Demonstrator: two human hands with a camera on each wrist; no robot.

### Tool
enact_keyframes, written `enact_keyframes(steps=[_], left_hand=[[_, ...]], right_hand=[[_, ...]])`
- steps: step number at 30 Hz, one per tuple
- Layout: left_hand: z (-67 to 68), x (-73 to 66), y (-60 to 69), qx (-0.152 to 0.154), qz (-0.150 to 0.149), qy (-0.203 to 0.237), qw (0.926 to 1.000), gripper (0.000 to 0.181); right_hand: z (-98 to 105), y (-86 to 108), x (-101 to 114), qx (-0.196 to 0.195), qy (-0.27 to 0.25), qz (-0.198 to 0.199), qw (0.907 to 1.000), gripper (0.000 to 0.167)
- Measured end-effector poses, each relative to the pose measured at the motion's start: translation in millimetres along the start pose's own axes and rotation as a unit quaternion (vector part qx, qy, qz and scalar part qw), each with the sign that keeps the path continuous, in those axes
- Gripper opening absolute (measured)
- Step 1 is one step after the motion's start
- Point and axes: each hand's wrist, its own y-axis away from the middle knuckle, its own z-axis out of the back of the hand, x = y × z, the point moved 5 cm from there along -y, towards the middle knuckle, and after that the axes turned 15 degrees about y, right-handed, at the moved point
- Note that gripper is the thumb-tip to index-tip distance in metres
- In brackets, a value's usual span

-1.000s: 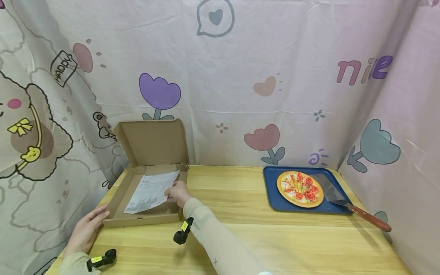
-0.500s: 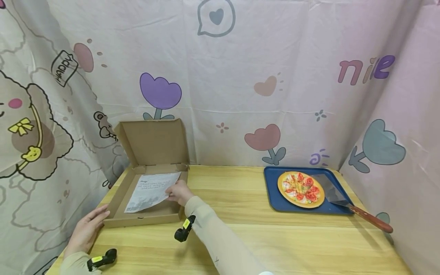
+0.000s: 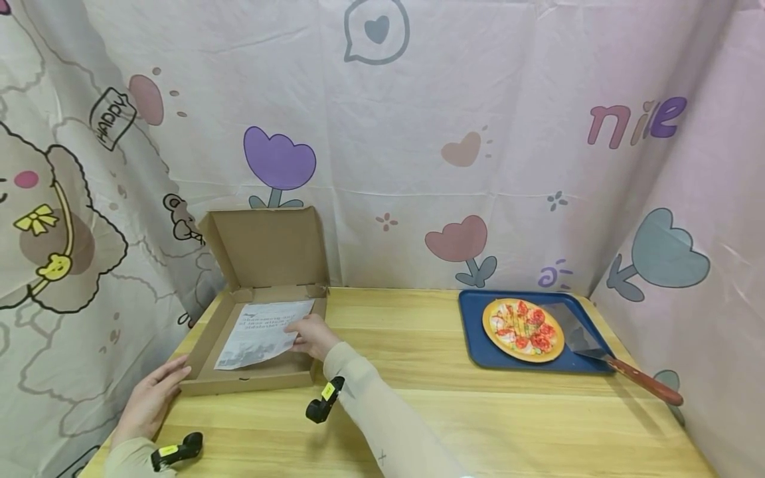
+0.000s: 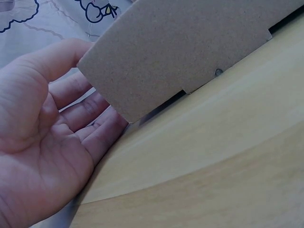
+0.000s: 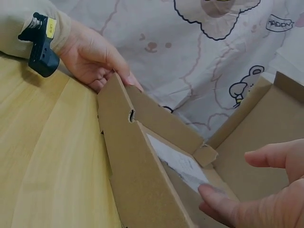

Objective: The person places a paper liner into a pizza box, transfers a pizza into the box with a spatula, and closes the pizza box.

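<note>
An open cardboard box (image 3: pixel 251 383) stands at the left, its lid upright at the back. Inside lies a printed white paper (image 3: pixel 257 335), its right side slightly raised. My right hand (image 3: pixel 313 337) is over the box's right side; in the right wrist view its thumb (image 5: pixel 216 197) touches the paper's edge (image 5: pixel 183 166), with the forefinger (image 5: pixel 268 156) lifted well apart from it. At the near left corner, my left hand (image 3: pixel 146 401) rests against the box's outer side. Its fingers (image 4: pixel 88 111) lie loosely bent beside the cardboard corner (image 4: pixel 118 90) in the left wrist view.
On the right of the wooden table (image 3: pixel 412 425) lies a blue tray (image 3: pixel 475 345) with a round pizza (image 3: pixel 522 330) and a metal spatula, whose wooden handle (image 3: pixel 645 380) sticks out past the tray's edge. Patterned cloth (image 3: pixel 382 166) hangs behind and at both sides.
The paper has sunk a little and lies flatter in the box. My right hand has shifted slightly right, and its forefinger has come up off the paper's edge. My left hand has stayed put.
</note>
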Motion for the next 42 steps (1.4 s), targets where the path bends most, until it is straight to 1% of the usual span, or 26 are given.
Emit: enact_keyframes(steps=[3,7,9,11,17,19,25,31,33,37,42], left_hand=[[0.4,0.5,-0.4,0.000,0.001,-0.001,1.0000,0.027],[0.0,1.1,-0.7,-0.006,0.012,-0.008,0.9999,0.026],[0.1,1.7,-1.0,-0.010,0.020,-0.013,0.9997,0.025],[0.1,1.7,-1.0,-0.012,0.022,-0.014,0.9996,0.025],[0.0,1.8,-1.4,-0.011,0.021,-0.007,0.9997,0.026],[0.1,2.1,-1.6,-0.012,0.025,-0.014,0.9995,0.025],[1.3,2.0,-1.8,-0.013,0.030,-0.025,0.9992,0.026],[1.0,1.1,-1.5,-0.012,0.026,-0.014,0.9995,0.026],[0.8,0.9,-1.8,-0.013,0.026,-0.010,0.9995,0.026],[-0.4,1.2,-3.5,-0.016,0.034,-0.018,0.9991,0.025],[0.8,0.8,-5.5,-0.021,0.034,-0.023,0.9989,0.024]], right_hand=[[0,2.2,1,0.013,0.004,0.004,0.9999,0.055],[2,3.3,1,0.021,0.009,0.002,0.9997,0.069],[3,4.3,1,0.018,0.007,-0.002,0.9998,0.077],[4,5.4,2,0.015,0.002,-0.006,0.9999,0.080],[6,8.6,3,0.006,-0.021,-0.008,0.9997,0.078],[7,9.7,4,0.004,-0.025,-0.008,0.9996,0.077],[10,12.6,7,0.000,-0.016,0.000,0.9999,0.075],[14,13.6,9,-0.001,-0.005,0.001,1.0000,0.075],[17,14.0,10,0.000,-0.006,0.003,1.0000,0.075],[24,16.1,13,0.004,-0.018,0.011,0.9998,0.075],[34,20.4,16,0.009,-0.030,0.025,0.9992,0.068]])
